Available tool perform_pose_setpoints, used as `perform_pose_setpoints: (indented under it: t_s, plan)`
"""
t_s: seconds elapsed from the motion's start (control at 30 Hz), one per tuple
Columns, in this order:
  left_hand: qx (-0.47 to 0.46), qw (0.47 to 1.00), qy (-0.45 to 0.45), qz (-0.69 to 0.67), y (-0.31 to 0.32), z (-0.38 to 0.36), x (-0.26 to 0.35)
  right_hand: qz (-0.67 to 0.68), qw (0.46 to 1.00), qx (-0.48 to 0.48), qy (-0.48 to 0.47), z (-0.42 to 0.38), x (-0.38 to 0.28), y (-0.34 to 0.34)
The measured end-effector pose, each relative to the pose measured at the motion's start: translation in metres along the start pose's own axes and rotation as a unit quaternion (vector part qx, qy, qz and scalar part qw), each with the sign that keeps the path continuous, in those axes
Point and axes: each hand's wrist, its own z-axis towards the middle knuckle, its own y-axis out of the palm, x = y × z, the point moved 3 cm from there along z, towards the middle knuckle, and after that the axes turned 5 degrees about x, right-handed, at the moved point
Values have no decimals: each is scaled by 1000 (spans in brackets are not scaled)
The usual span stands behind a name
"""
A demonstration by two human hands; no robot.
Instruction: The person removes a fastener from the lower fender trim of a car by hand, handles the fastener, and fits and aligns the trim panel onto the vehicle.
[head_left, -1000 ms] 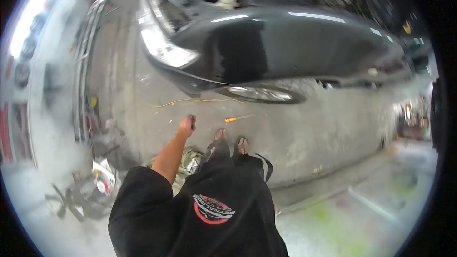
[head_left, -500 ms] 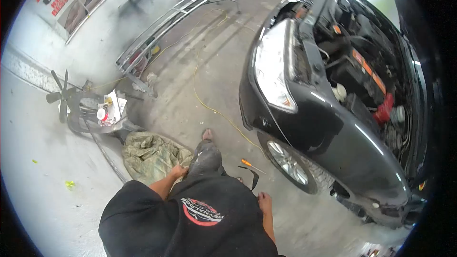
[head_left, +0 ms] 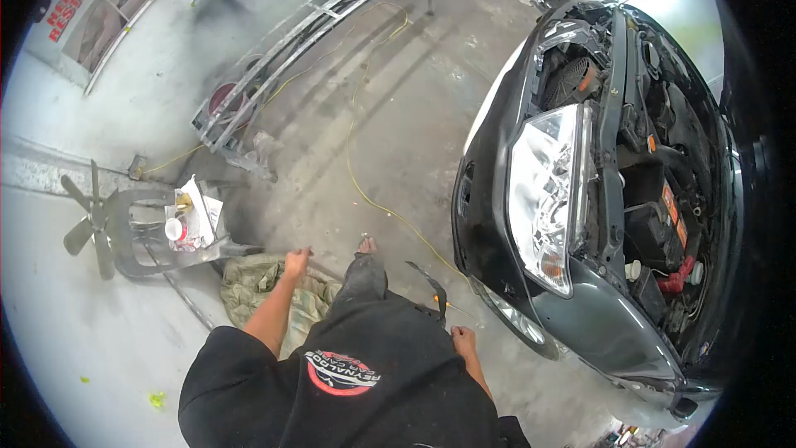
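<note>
My left hand (head_left: 297,262) hangs out in front of my body, above the edge of a crumpled olive cloth or cover (head_left: 249,292) on the floor. Its fingers are curled in, and nothing shows in them. Low at my right side is my right hand (head_left: 463,339), its fingers folded; whatever they may hold is hidden. A loose black strap (head_left: 432,284) sticks out ahead of that hand, apart from it. Near the strap lies a screwdriver with an orange handle (head_left: 441,301), partly covered by the strap. One bare foot (head_left: 366,245) shows ahead of my dark trousers.
To the right stands a dark car (head_left: 580,323) with its engine bay exposed and a large headlight (head_left: 547,191). A yellow cord (head_left: 365,192) crosses the floor. At left, a chair (head_left: 149,264) holds papers and a jar, beside a fan blade (head_left: 91,224). A metal rack (head_left: 323,12) stands behind.
My left hand has swung forward and up, away from my thigh and the cloth. The view has shifted, and more of the car's front and headlight shows. My right hand stays low at my side.
</note>
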Motion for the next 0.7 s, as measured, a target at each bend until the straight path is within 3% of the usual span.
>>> perform_pose_setpoints:
  t_s: [0.1,0.2,0.3,0.4,0.53,0.6,0.7]
  plan:
    - [1,999,-53,-1,-18,22,21,38,996,-56,64,7,-28,-10]
    - [-19,997,-71,-28,-8,24,16,52,999,-16,1,10,-50,-18]
    - [-51,994,-92,-23,5,10,17,77,997,-17,19,28,-21,10]
    - [-99,988,-110,-34,15,-11,24,11,996,8,-82,39,7,35]
    - [-180,966,-163,-92,33,-19,4,55,995,82,-24,18,30,55]
    - [-166,977,-133,-30,28,-36,19,62,994,88,-13,8,52,63]
    - [-156,982,-60,89,17,-52,21,115,986,91,78,-17,93,72]
